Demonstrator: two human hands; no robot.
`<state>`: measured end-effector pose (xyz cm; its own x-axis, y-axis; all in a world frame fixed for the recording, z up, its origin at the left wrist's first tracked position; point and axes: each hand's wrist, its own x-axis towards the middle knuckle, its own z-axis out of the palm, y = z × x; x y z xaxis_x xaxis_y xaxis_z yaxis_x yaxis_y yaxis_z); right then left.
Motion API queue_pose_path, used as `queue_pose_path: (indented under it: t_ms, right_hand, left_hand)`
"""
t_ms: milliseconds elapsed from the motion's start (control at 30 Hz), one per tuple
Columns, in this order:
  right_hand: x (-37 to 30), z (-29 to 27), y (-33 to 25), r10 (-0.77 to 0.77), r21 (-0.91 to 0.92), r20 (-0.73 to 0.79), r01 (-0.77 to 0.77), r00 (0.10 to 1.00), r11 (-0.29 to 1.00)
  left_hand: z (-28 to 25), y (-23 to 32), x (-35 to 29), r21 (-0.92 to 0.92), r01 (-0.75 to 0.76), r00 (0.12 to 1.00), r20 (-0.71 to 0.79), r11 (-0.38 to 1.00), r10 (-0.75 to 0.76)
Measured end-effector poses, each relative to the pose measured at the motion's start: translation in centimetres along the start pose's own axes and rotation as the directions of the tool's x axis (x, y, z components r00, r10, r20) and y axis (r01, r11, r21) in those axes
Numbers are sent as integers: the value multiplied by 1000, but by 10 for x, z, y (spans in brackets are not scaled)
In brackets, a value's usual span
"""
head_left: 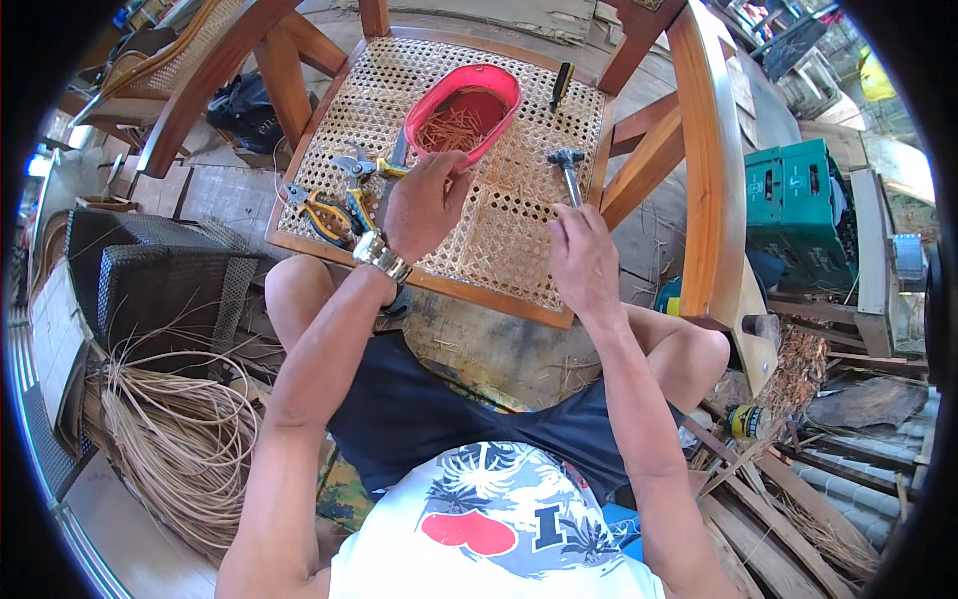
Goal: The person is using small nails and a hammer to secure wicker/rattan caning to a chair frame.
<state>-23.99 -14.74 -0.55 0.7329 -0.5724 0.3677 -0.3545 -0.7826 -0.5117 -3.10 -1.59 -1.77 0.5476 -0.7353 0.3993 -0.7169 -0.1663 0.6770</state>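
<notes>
While one cane seat (504, 262) is flanked by a white-marked green crate (813, 215), one red tub (496, 90) and two cutters (355, 164) are laid on the cane. One hammer (569, 172) is gripped by the right hand's (587, 255) curled fingers; what is pinched by the left hand (424, 208) cannot be told.

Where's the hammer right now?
In the head view, the hammer is right of centre, its handle in the right hand, over the woven cane panel, to the right of the red tub.
</notes>
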Motion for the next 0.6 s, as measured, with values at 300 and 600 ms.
queue_pose_path:
  t_ms: [300,600]
  right_hand:
    - [65,59,16,-76,113,138,60,988,992]
    - [38,52,30,117,131,85,-127,989,983]
  left_hand:
    - [13,-10,-22,-74,-18,1000,9,997,18]
    - [5,16,-26,-168,23,994,110,986,-4]
